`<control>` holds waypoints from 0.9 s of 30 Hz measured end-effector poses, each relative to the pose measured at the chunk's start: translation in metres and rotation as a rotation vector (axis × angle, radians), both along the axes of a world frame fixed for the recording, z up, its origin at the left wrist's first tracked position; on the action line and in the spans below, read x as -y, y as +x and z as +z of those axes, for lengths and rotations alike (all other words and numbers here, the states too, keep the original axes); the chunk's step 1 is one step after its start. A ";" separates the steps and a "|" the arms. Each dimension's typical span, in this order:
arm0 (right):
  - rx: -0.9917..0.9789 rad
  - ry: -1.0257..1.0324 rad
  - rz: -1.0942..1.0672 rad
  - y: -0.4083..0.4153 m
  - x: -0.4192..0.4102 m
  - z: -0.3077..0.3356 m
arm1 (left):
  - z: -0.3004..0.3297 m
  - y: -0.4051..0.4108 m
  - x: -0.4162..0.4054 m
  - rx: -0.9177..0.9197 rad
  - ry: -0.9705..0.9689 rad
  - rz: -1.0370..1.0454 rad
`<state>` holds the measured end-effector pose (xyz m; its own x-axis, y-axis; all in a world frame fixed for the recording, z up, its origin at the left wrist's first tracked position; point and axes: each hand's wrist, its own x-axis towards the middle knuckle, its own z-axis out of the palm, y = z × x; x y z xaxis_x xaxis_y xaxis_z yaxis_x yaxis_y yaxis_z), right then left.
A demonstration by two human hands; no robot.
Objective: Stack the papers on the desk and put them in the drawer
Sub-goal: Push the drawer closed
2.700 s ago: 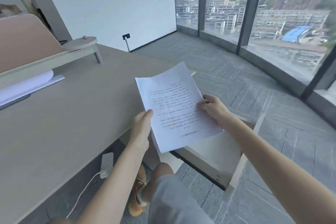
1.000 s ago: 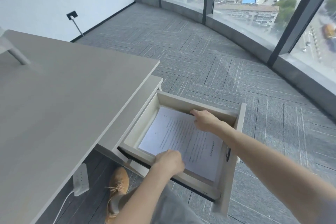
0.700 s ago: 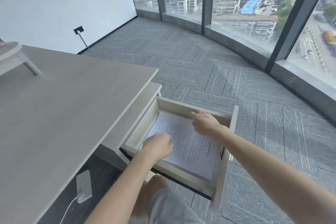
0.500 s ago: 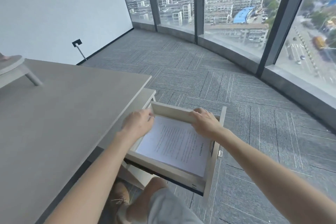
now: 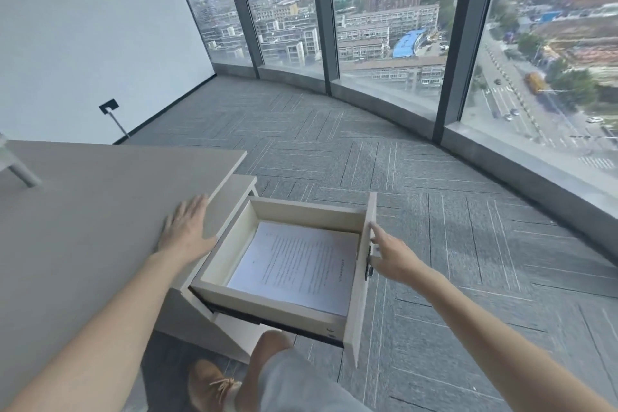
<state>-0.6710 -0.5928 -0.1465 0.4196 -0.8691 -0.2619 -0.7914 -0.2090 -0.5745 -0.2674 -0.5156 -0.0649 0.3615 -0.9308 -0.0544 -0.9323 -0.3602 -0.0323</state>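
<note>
White printed papers [image 5: 297, 264] lying flat in open pale wooden drawer [image 5: 302, 211]. Left hand [image 5: 187, 231] resting flat, fingers spread, on grey bench [image 5: 83, 211], gripping nothing. Right hand [image 5: 389, 256] touching drawer front, fingers extended, grip empty.

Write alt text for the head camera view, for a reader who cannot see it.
A stack of printed papers lies flat inside an open drawer pulled out beside a desk. The left hand rests flat on the desk's edge, and the right hand reaches to the drawer's front panel. Grey carpet and tall city-view windows lie beyond.
</note>
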 end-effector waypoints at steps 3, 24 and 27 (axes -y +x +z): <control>0.068 0.038 -0.025 0.001 -0.002 -0.001 | 0.009 0.020 0.009 -0.091 0.062 -0.032; 0.269 0.316 0.014 0.098 0.021 -0.026 | 0.006 0.044 0.027 -0.047 0.029 -0.064; 0.264 0.300 0.018 0.122 0.024 -0.027 | 0.007 0.043 0.030 -0.070 0.030 -0.064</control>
<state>-0.5488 -0.6169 -0.1734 0.5213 -0.7622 -0.3838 -0.6059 -0.0139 -0.7954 -0.2245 -0.5452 -0.0576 0.2959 -0.9494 -0.1055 -0.9537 -0.2999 0.0239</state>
